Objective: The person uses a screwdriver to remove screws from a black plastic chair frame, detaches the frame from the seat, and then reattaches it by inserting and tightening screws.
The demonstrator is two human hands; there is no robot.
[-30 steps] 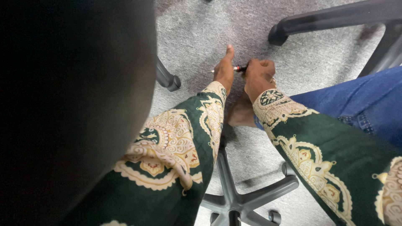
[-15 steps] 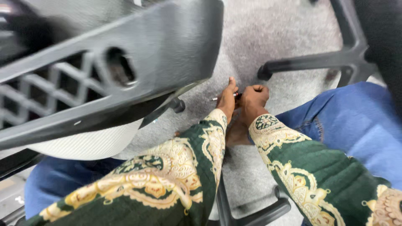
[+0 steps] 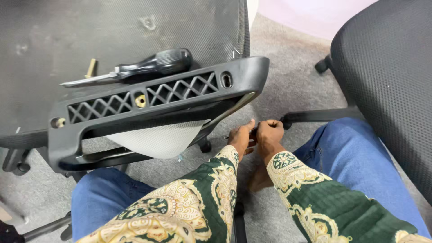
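My left hand (image 3: 240, 138) and my right hand (image 3: 270, 134) meet low down between my knees, above the grey carpet. Both pinch a small dark object (image 3: 254, 131) between their fingertips; it is too small to tell what it is. Both arms wear green sleeves with a cream pattern. A black plastic chair back frame (image 3: 148, 101) with a lattice rail lies up and left of the hands, over my left knee. On its grey mesh (image 3: 67, 31) rest a black-handled screwdriver (image 3: 153, 63) and a brass bolt (image 3: 91, 67).
A black mesh office chair (image 3: 387, 67) stands at the right, one leg (image 3: 319, 115) and a caster (image 3: 321, 65) on the carpet. My legs in blue jeans (image 3: 351, 157) flank the hands. A chair base (image 3: 40, 227) and another caster (image 3: 205, 146) sit lower left.
The view has swung upward, so the chair back frame with the screwdriver and bolt now fills the upper left. My hands stay together on the small object.
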